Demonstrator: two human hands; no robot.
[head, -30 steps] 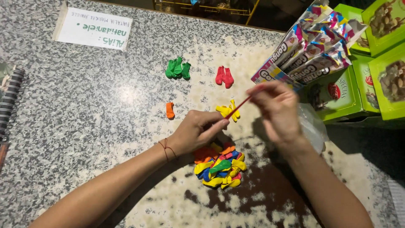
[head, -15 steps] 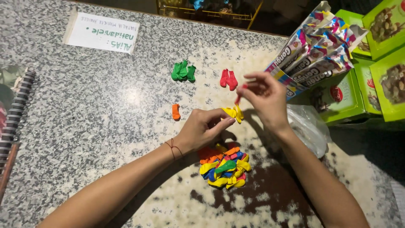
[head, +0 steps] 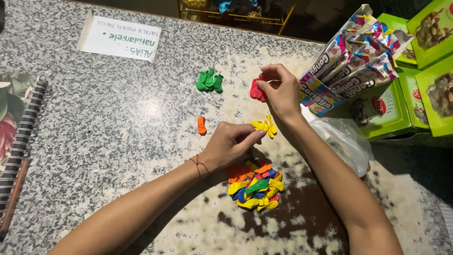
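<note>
Granite counter (head: 94,141), right hand (head: 281,90) pinching red balloons (head: 257,91), left hand (head: 232,144) curled loosely, holding nothing visible.

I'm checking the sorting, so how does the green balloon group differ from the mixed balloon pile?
The green balloon group is one colour; the mixed balloon pile holds yellow, orange, blue, green and red. The green group has few balloons, the pile many. The green group lies apart from both hands; the pile sits just below the left hand. Both are uninflated balloons on the speckled counter.
</note>
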